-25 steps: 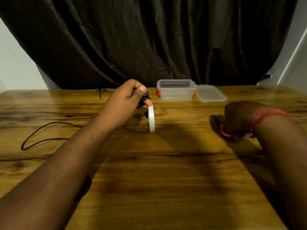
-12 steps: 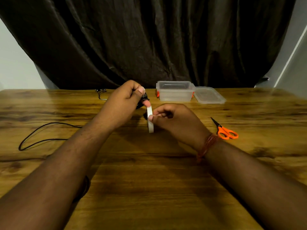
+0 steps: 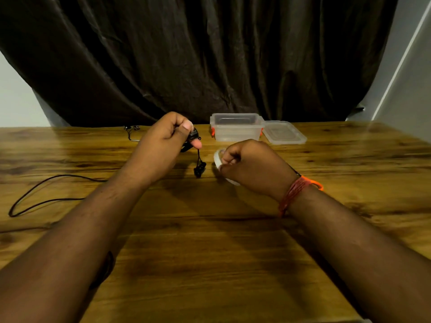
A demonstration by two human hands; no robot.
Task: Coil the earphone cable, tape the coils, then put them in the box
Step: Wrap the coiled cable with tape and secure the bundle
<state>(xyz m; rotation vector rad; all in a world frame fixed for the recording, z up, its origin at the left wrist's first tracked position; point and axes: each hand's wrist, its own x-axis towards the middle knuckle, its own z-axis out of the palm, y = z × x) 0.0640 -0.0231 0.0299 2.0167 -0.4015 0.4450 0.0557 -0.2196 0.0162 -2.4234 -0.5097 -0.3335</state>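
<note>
While we work over it: our wooden table (image 3: 210, 264) stands before a dark curtain (image 3: 198, 54).
Box: the clear box (image 3: 236, 127) sits at the far edge, its lid (image 3: 285, 132) just right of it.
Left hand: our left hand (image 3: 163, 145), left of the box, pinches the coiled earphone cable (image 3: 194, 137); earbuds (image 3: 200, 169) dangle.
Right hand: nearer than the box, our right hand (image 3: 251, 166) grips the tape roll (image 3: 218, 159).
Scissors: orange scissors (image 3: 316, 184) peek behind our right wrist.
Loose cable (image 3: 35, 201): far left of the box.

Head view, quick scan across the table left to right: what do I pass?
Loose black cable loop → second earphone's buds at the far edge → left hand pinching the coiled earphone → dangling earbuds → right hand gripping the tape roll → box lid → orange scissors handle behind the right wrist.
</note>
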